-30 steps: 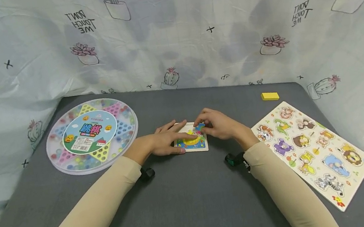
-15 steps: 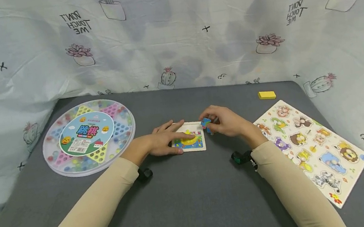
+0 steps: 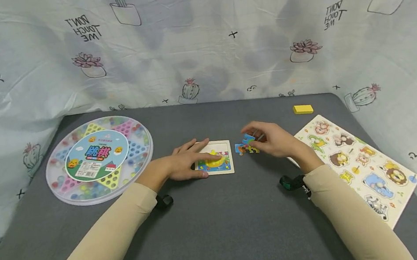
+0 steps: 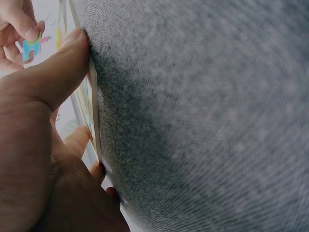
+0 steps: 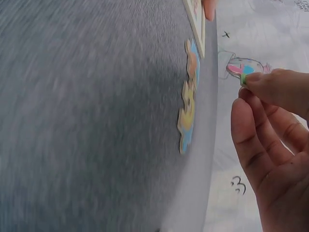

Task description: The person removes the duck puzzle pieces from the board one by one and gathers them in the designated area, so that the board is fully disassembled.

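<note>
My left hand (image 3: 186,162) rests with spread fingers on a small wooden jigsaw board (image 3: 231,165). Its index finger reaches across the yellow part of the picture, while the thumb sits at the near edge; the left wrist view shows that thumb (image 4: 72,53) along the rim. To the right of the board, my right hand (image 3: 275,136) pinches a puzzle piece (image 3: 249,138) between thumb and fingers. Blue, pink and green show on that piece (image 5: 244,68) in the right wrist view. Just below it, loose puzzle pieces (image 3: 240,148) lie flat on the table, partly hidden by the hand.
A round Chinese checkers set (image 3: 100,156) under a clear lid lies at the left. Towards the right is a large animal puzzle board (image 3: 359,180), partly under the right forearm. Behind that board sits a yellow block (image 3: 303,109). A printed cloth (image 3: 203,37) hangs behind the grey table.
From the board's upper right corner, my right hand has moved right with the puzzle piece, clear of the board. Loose pieces beneath it now show more. The left hand has stayed on the board.
</note>
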